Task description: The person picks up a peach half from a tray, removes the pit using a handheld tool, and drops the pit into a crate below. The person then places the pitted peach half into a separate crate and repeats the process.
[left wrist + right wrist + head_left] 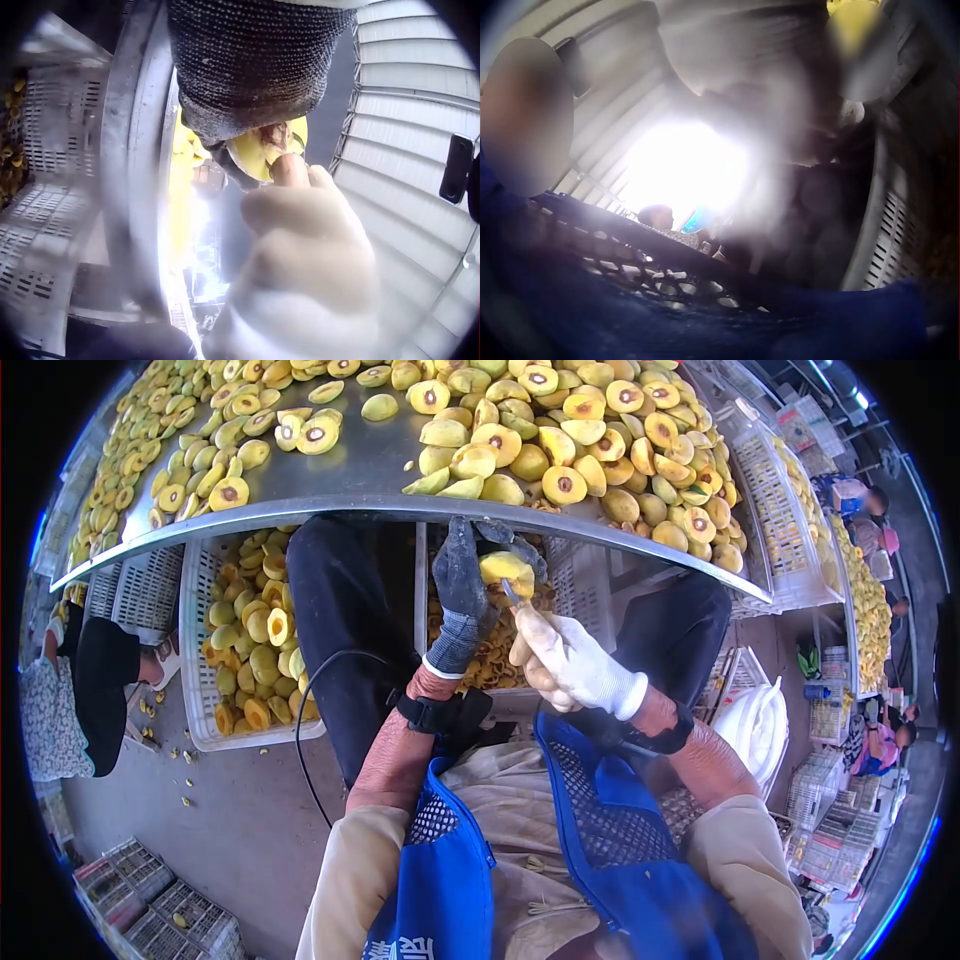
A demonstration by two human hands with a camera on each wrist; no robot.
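My left hand (463,585), in a dark knitted glove, holds a yellow peach half (508,572) just below the edge of the metal table. My right hand (575,660), in a white glove, grips a small pitting knife (511,592) whose metal end meets the fruit. In the left wrist view, the knife's wooden handle (289,171) pokes out of the white fist toward the brown middle of the peach half (251,154). Fingers hide the rest of the tool. Glare and blur cover most of the right wrist view.
Halved peaches, many with brown pits, lie heaped on the metal table (330,475). Between my knees, a crate holds cut scraps (495,660). A white crate (190,690) of hollowed halves stands left of my leg. A black cable (305,745) hangs beside it. Other people work at both sides.
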